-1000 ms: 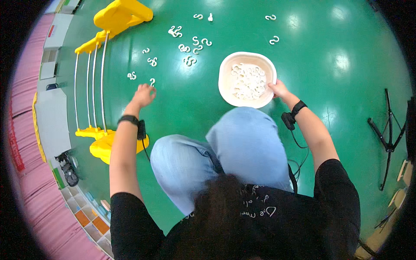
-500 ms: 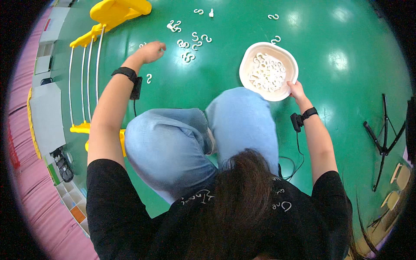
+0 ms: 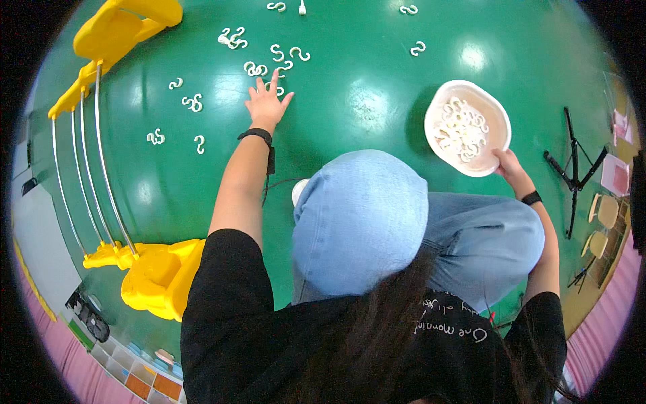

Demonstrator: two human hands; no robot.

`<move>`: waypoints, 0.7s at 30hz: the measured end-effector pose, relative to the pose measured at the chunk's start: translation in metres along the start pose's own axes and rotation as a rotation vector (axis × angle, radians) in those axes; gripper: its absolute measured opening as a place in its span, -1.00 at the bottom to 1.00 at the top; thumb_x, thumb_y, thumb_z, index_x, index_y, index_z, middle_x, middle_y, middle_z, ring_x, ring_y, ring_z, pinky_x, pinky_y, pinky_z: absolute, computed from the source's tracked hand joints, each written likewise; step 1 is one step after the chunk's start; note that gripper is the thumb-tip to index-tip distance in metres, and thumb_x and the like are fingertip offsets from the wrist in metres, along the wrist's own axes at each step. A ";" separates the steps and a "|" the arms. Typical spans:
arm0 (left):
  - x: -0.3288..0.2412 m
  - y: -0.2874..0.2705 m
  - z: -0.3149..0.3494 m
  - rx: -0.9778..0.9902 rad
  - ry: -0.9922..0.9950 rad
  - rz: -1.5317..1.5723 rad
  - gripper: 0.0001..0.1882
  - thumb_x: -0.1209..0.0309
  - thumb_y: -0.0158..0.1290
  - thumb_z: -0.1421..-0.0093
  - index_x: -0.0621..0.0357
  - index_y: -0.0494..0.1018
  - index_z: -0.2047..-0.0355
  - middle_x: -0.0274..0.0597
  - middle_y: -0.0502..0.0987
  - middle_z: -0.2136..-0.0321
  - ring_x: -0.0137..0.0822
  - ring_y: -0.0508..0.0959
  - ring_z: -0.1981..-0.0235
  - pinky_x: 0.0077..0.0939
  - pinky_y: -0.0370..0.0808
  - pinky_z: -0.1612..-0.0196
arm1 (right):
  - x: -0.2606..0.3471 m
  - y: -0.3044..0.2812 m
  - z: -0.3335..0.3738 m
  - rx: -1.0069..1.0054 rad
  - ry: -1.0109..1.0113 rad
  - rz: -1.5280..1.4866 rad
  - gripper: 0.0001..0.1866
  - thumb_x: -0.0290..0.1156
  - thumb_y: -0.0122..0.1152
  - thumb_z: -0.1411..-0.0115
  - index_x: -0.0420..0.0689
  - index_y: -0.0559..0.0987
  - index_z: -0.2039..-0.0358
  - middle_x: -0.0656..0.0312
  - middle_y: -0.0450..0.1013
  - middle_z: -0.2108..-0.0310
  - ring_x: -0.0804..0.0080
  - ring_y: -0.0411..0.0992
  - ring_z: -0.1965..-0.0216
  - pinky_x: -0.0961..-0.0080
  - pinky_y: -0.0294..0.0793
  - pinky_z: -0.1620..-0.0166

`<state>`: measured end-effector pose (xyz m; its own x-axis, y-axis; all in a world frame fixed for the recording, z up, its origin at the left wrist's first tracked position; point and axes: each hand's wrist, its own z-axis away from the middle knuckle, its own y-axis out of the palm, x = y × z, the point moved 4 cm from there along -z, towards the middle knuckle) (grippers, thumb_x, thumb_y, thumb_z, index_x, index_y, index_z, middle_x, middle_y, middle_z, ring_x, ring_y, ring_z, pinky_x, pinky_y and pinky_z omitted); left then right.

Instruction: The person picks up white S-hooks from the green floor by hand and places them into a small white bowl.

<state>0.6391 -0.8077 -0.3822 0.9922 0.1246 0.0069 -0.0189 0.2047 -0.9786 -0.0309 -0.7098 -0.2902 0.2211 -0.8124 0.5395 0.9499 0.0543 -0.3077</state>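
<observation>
My left hand [image 3: 267,106] reaches out over the green floor with its fingers spread. Its fingertips are over some white S-shaped hooks [image 3: 274,88], partly hidden by the fingers; whether they touch is hard to tell. More white S-hooks [image 3: 256,69] lie just beyond that hand, and another group [image 3: 233,39] is farther off to the left. On the right, my right hand [image 3: 513,168] grips the near right rim of a white plastic basin [image 3: 437,149], fingers partly hidden by it. The basin is tilted and holds a heap of white S-hooks [image 3: 463,129].
Loose hooks [image 3: 192,102] lie left of my left hand, and two hooks [image 3: 418,48] lie beyond the basin. A yellow rack with metal bars [image 3: 156,277] stands at left. At right are a black tripod [image 3: 574,182] and small chairs [image 3: 607,210].
My left hand has swung right and spread its fingers over the hooks. The basin has shifted right with my right hand. My legs have changed position, and the view has turned.
</observation>
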 end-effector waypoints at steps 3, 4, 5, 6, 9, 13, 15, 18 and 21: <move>-0.002 0.004 -0.011 -0.044 0.022 -0.060 -0.19 -0.30 -0.13 -0.11 -0.46 -0.05 -0.33 -0.08 0.20 -0.17 -0.01 0.30 -0.03 0.05 0.38 0.13 | -0.024 0.001 0.033 -0.062 0.065 -0.096 -0.60 -0.40 -0.05 -0.22 -0.33 0.33 -0.03 0.02 0.51 0.19 0.30 0.57 0.31 0.44 0.65 0.39; 0.001 0.004 -0.013 -0.103 0.017 -0.092 -0.19 -0.30 -0.13 -0.12 -0.46 -0.05 -0.33 -0.08 0.22 -0.16 -0.01 0.31 -0.02 0.06 0.37 0.13 | -0.028 0.008 0.042 -0.097 0.103 -0.171 -0.60 -0.40 -0.06 -0.23 -0.33 0.32 -0.04 0.02 0.50 0.18 0.29 0.57 0.31 0.44 0.65 0.38; -0.005 0.005 -0.021 -0.166 0.044 -0.118 -0.25 -0.26 -0.14 -0.15 -0.39 0.05 -0.30 -0.12 0.28 -0.09 -0.05 0.34 0.01 0.00 0.42 0.18 | -0.035 0.006 0.046 -0.092 0.127 -0.206 -0.59 -0.42 -0.07 -0.24 -0.32 0.29 -0.07 0.02 0.49 0.15 0.27 0.57 0.31 0.43 0.66 0.36; -0.008 0.008 -0.026 -0.164 0.068 -0.115 -0.25 -0.26 -0.14 -0.15 -0.39 0.05 -0.30 -0.12 0.28 -0.09 -0.05 0.34 0.01 0.00 0.42 0.18 | -0.043 0.008 0.047 -0.109 0.136 -0.220 -0.59 -0.42 -0.07 -0.24 -0.32 0.29 -0.07 0.02 0.49 0.15 0.27 0.57 0.31 0.43 0.66 0.36; -0.014 0.013 -0.031 -0.250 0.179 0.005 -0.51 -0.04 -0.05 -0.20 -0.11 0.38 -0.06 -0.13 0.36 0.15 -0.10 0.41 0.13 -0.21 0.53 0.35 | -0.057 0.026 0.045 -0.071 0.131 -0.252 -0.59 -0.40 -0.05 -0.25 -0.30 0.29 -0.07 0.03 0.49 0.14 0.28 0.56 0.27 0.41 0.66 0.30; -0.028 0.017 -0.019 -0.341 0.318 0.096 -0.66 0.20 0.05 -0.15 -0.10 0.43 0.05 -0.18 0.39 0.28 -0.12 0.45 0.20 -0.21 0.51 0.41 | -0.053 0.032 0.044 0.002 0.149 -0.166 -0.58 -0.39 -0.04 -0.25 -0.29 0.29 -0.09 0.05 0.48 0.13 0.30 0.56 0.24 0.42 0.65 0.28; -0.026 0.021 -0.010 -0.303 0.403 0.133 -0.67 0.24 0.06 -0.14 -0.11 0.44 0.06 -0.19 0.40 0.31 -0.13 0.48 0.27 -0.24 0.51 0.42 | -0.038 0.045 0.037 0.154 0.094 -0.081 -0.56 -0.40 -0.01 -0.25 -0.28 0.27 -0.11 0.07 0.48 0.12 0.33 0.55 0.24 0.44 0.64 0.27; -0.022 0.023 0.009 -0.313 0.564 0.188 -0.69 0.35 0.07 -0.10 -0.15 0.46 0.10 -0.21 0.41 0.38 -0.16 0.52 0.44 -0.27 0.51 0.45 | -0.013 0.078 0.018 0.199 0.089 -0.052 -0.54 -0.39 0.01 -0.23 -0.28 0.27 -0.12 0.07 0.48 0.12 0.34 0.55 0.25 0.44 0.64 0.27; -0.028 0.024 0.024 -0.136 0.608 0.282 -0.71 0.34 0.08 -0.11 -0.12 0.44 0.12 -0.19 0.40 0.39 -0.16 0.53 0.43 -0.27 0.51 0.44 | 0.013 0.108 0.000 0.255 0.075 0.034 -0.52 -0.37 0.03 -0.21 -0.28 0.27 -0.12 0.05 0.47 0.12 0.33 0.55 0.24 0.41 0.63 0.25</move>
<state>0.6084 -0.7831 -0.4008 0.8451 -0.4208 -0.3297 -0.3103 0.1160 -0.9435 0.0747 -0.7143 -0.3168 0.2462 -0.8481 0.4692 0.9692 0.2195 -0.1118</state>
